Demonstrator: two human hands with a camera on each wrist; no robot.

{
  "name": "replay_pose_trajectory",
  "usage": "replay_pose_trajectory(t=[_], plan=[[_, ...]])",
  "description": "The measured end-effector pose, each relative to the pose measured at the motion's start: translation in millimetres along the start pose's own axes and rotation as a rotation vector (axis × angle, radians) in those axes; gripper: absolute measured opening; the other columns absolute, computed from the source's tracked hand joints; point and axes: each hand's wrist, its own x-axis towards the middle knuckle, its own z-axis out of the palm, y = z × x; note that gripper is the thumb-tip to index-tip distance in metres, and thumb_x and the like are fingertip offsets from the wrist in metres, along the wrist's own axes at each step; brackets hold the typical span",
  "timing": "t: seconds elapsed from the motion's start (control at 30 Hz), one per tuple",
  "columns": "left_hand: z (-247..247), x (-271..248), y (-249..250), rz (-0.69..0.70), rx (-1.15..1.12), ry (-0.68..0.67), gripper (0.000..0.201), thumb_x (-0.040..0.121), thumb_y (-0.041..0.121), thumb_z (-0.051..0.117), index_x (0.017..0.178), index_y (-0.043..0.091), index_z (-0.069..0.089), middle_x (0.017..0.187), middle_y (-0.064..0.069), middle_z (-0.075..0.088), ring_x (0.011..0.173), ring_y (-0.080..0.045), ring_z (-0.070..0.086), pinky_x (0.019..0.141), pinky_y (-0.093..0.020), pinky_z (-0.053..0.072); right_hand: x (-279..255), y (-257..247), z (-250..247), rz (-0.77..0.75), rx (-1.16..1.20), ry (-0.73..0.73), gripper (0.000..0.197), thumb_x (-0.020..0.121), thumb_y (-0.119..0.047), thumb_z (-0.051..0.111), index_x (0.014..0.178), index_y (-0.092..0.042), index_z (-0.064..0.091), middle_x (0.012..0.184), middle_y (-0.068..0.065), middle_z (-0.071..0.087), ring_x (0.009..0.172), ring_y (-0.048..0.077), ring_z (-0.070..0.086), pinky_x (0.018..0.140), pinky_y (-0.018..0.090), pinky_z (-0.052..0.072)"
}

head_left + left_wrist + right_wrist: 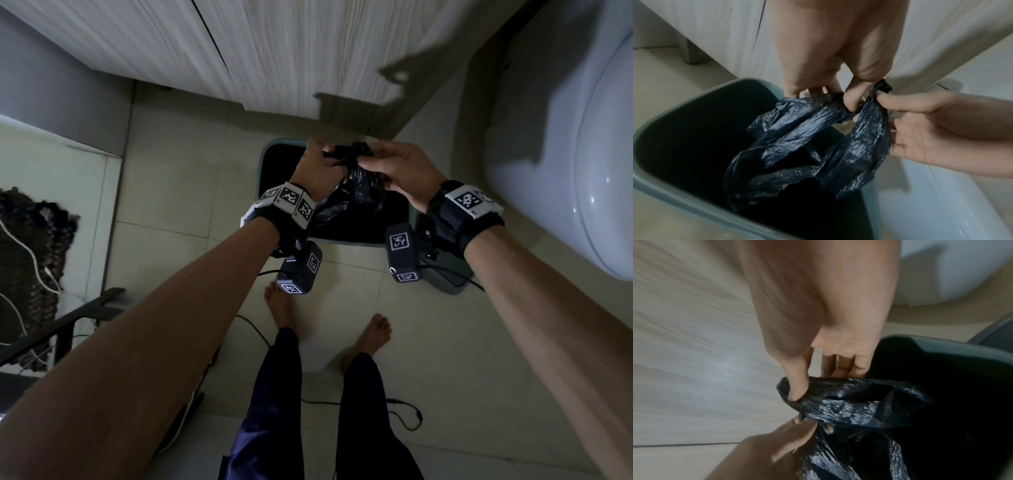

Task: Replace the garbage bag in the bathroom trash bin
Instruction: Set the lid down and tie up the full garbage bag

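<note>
A black garbage bag hangs over the open grey-green trash bin, gathered at its top between both hands. My left hand pinches one bunched strip of the garbage bag over the bin. My right hand pinches the other strip, thumb pressed into the garbage bag in the right wrist view. In the left wrist view the left hand and the right hand meet at a twisted tip of plastic. The bin interior is dark.
A wood-grain cabinet stands right behind the bin. A white toilet sits close on the right. The bin's lid lies on the tiled floor by my bare feet. Cables trail on the floor; a dark mat lies left.
</note>
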Motion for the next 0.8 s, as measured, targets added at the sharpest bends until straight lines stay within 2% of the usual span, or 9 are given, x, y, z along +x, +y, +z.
replay_pose_trajectory(t=[0.1, 0.17, 0.23, 0.33, 0.4, 0.47, 0.53, 0.63, 0.8], plan=[[4, -3, 0, 0.005, 0.027, -0.077, 0.036, 0.084, -0.002, 0.060, 0.107, 0.008, 0.034, 0.098, -0.027, 0.068, 0.080, -0.022, 0.058, 0.073, -0.033, 0.050, -1, 0, 0, 0.036, 0.074, -0.058, 0.017, 0.081, -0.012, 0.073, 0.094, -0.022, 0.073, 0.095, 0.000, 0.070, 0.086, 0.013, 0.066, 0.088, 0.032, 0.052], [5, -5, 0, 0.004, 0.059, -0.110, 0.038, 0.081, 0.001, 0.062, 0.107, 0.008, 0.033, 0.094, -0.026, 0.067, 0.081, -0.022, 0.057, 0.074, -0.035, 0.049, 0, 1, 3, 0.039, 0.087, 0.004, 0.017, 0.074, -0.014, 0.077, 0.089, -0.022, 0.074, 0.090, 0.000, 0.071, 0.082, 0.013, 0.067, 0.082, 0.029, 0.053], [5, -5, 0, -0.009, 0.079, -0.104, 0.042, 0.079, 0.005, 0.065, 0.108, 0.010, 0.036, 0.099, -0.027, 0.069, 0.081, -0.023, 0.060, 0.083, -0.041, 0.052, 2, 2, 8, 0.012, 0.077, 0.132, 0.021, 0.062, -0.021, 0.082, 0.082, -0.022, 0.076, 0.087, 0.001, 0.073, 0.082, 0.015, 0.069, 0.082, 0.032, 0.055], [3, -8, 3, -0.027, 0.176, -0.085, 0.051, 0.073, 0.018, 0.073, 0.111, 0.016, 0.039, 0.103, -0.014, 0.069, 0.089, -0.024, 0.064, 0.090, -0.047, 0.052, 4, 3, 12, -0.051, 0.055, 0.256, 0.017, 0.066, -0.015, 0.083, 0.075, -0.024, 0.072, 0.083, 0.005, 0.073, 0.080, 0.020, 0.069, 0.085, 0.041, 0.056], [2, -11, 2, 0.057, 0.430, -0.076, 0.057, 0.068, 0.032, 0.070, 0.115, 0.018, 0.041, 0.099, -0.001, 0.066, 0.095, -0.026, 0.064, 0.093, -0.044, 0.046, 6, 4, 12, -0.118, -0.052, 0.335, 0.025, 0.068, -0.014, 0.083, 0.072, -0.029, 0.062, 0.082, 0.004, 0.071, 0.077, 0.021, 0.068, 0.078, 0.041, 0.057], [3, -14, -1, 0.186, 0.635, -0.028, 0.047, 0.076, 0.028, 0.063, 0.116, 0.016, 0.042, 0.096, 0.001, 0.067, 0.097, -0.027, 0.062, 0.093, -0.042, 0.036, 7, 5, 13, -0.190, -0.222, 0.378, 0.026, 0.068, -0.018, 0.081, 0.071, -0.030, 0.058, 0.083, 0.001, 0.070, 0.077, 0.020, 0.068, 0.077, 0.040, 0.058], [3, -17, -2, 0.293, 0.715, 0.052, 0.030, 0.079, 0.020, 0.058, 0.108, 0.019, 0.049, 0.096, -0.001, 0.068, 0.100, -0.028, 0.060, 0.093, -0.041, 0.034, 7, 4, 14, -0.226, -0.426, 0.393, 0.011, 0.073, -0.022, 0.078, 0.077, -0.026, 0.069, 0.089, 0.000, 0.073, 0.087, 0.019, 0.069, 0.085, 0.038, 0.054], [1, -17, -4, 0.353, 0.879, 0.143, 0.018, 0.083, 0.016, 0.053, 0.087, 0.028, 0.066, 0.099, 0.004, 0.068, 0.110, -0.024, 0.052, 0.100, -0.043, 0.027, 7, 6, 13, -0.225, -0.625, 0.332, 0.016, 0.081, -0.023, 0.073, 0.094, -0.015, 0.077, 0.100, 0.007, 0.075, 0.097, 0.023, 0.068, 0.088, 0.031, 0.051], [0, -21, -13, 0.446, 1.107, 0.135, 0.027, 0.088, 0.026, 0.052, 0.108, 0.033, 0.070, 0.121, 0.009, 0.063, 0.120, -0.023, 0.043, 0.101, -0.045, 0.024, 4, 4, 14, -0.123, -0.811, 0.041, 0.024, 0.095, -0.012, 0.054, 0.109, -0.006, 0.073, 0.113, 0.014, 0.071, 0.106, 0.028, 0.064, 0.083, 0.024, 0.043]])
